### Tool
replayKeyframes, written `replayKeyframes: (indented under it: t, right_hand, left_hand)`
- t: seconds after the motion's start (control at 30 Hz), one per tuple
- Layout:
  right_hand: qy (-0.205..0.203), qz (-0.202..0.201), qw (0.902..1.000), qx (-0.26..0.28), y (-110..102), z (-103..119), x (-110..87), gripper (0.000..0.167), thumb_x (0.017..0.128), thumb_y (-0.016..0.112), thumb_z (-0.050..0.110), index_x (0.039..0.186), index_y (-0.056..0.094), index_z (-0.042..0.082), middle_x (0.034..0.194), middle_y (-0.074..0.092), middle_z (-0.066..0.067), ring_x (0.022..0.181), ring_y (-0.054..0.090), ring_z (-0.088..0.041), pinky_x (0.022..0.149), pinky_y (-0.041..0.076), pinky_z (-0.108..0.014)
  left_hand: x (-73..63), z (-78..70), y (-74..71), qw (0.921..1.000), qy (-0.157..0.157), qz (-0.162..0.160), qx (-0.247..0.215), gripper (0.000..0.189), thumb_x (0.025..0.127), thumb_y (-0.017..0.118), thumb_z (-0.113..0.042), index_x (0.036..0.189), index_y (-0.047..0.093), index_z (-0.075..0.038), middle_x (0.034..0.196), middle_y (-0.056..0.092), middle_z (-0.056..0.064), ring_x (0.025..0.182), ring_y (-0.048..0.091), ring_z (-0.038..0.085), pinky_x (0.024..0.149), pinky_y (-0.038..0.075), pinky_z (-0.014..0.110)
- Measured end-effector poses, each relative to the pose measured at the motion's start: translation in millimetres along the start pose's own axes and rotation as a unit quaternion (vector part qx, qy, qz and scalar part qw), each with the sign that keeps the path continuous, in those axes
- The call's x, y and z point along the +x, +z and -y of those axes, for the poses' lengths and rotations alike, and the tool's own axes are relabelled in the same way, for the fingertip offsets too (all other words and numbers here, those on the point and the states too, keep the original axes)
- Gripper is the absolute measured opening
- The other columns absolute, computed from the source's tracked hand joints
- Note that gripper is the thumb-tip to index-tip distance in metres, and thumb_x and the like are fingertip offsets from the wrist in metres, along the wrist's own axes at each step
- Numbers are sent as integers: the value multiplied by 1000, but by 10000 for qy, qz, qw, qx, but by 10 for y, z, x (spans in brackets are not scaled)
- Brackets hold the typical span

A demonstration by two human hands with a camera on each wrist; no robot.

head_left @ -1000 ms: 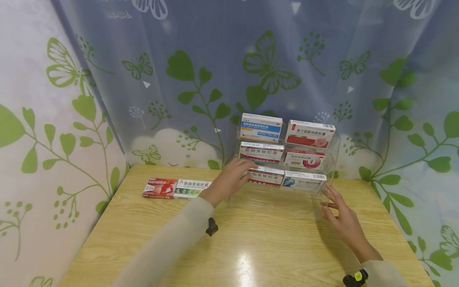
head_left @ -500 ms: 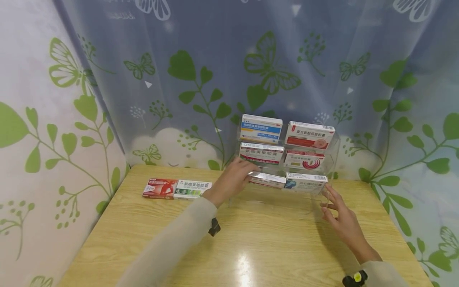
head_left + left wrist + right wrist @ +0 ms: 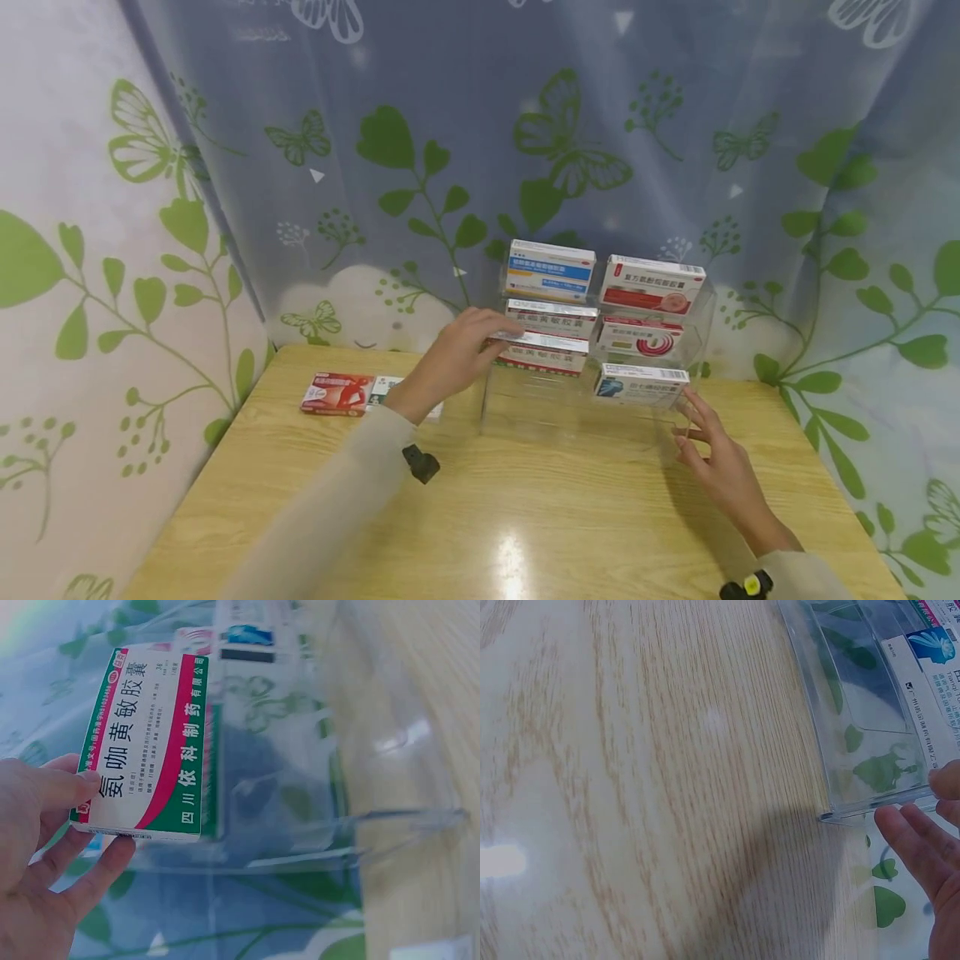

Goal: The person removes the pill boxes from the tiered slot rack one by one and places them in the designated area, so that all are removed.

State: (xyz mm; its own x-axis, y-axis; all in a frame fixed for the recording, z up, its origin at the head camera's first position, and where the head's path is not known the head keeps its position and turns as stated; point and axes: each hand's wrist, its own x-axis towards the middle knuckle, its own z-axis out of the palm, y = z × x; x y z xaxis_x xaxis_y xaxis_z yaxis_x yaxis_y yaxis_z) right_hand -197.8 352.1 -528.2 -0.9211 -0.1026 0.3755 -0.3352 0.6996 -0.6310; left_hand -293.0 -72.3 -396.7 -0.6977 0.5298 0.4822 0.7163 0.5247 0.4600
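Wooden tabletop [image 3: 450, 517]; box [image 3: 546, 358] pinched by left hand [image 3: 450, 354], maker's name [image 3: 193, 742] legible only from left wrist; right hand [image 3: 722, 471] unclenched against rack [image 3: 577, 417].

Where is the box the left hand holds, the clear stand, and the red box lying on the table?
Held box [image 3: 146, 742]: left wrist view, on its printed front.
Clear stand [image 3: 555, 417]: head view, on its bare lower front.
Red box [image 3: 337, 394]: head view, on its printed face.

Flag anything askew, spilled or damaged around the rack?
Nothing looks spilled or damaged. Only the bottom row of the clear rack looks uneven: a white-and-blue box stands at its right, with a gap to its left. The left hand holds a white, red and green box in front of the rack, which may explain it.
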Motion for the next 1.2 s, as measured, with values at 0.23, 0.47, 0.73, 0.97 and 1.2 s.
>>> replayKeyframes:
  t: [0.23, 0.47, 0.73, 0.97, 1.2]
  right_hand:
    - [-107, -33, 9999, -49, -21, -19, -13, 87, 104, 67, -6, 175, 24, 21, 155, 57, -32, 108, 53, 25, 69, 59, -11]
    - [-126, -72, 9998, -100, -25, -36, -17, 87, 103, 67, -7, 175, 24, 20, 153, 58, -34, 107, 52, 26, 69, 59, -11]
    - [-44, -48, 9999, -96, -3, -30, -12, 87, 104, 66, -5, 175, 24, 21, 153, 58, -34, 106, 51, 27, 70, 58, -11]
    - [-71, -33, 9999, -63, 5, -23, 0, 87, 105, 66, -5, 175, 23, 22, 154, 57, -35, 107, 52, 26, 69, 59, -11]
    - [-88, -29, 9999, -87, 6, -24, -3, 88, 104, 66, -6, 175, 23, 22, 153, 57, -36, 107, 53, 24, 69, 59, -12]
  left_hand:
    - [-233, 123, -390, 9996, -233, -94, -145, 28, 104, 74, -7, 130, 78, -15, 131, 77, 2, 121, 68, 22, 102, 61, 38]
    - [-568, 471, -639, 9985, -526, 32, -137, 28, 104, 74, -7, 131, 77, -13, 132, 76, 5, 124, 70, 26, 98, 65, 40]
    - [-1167, 956, -859, 9899, -1356, 323, -251, 28, 106, 70, -6, 134, 75, -9, 140, 71, 14, 128, 68, 35, 100, 64, 52]
    - [-1667, 1312, -1068, 9778, -2012, 556, -183, 30, 111, 65, -11, 140, 72, -7, 145, 68, 20, 114, 74, 36, 97, 64, 54]
    - [-2047, 1546, -1226, 9662, -2471, 734, 54, 30, 111, 66, -16, 138, 74, -7, 144, 69, 24, 134, 62, 49, 106, 56, 68]
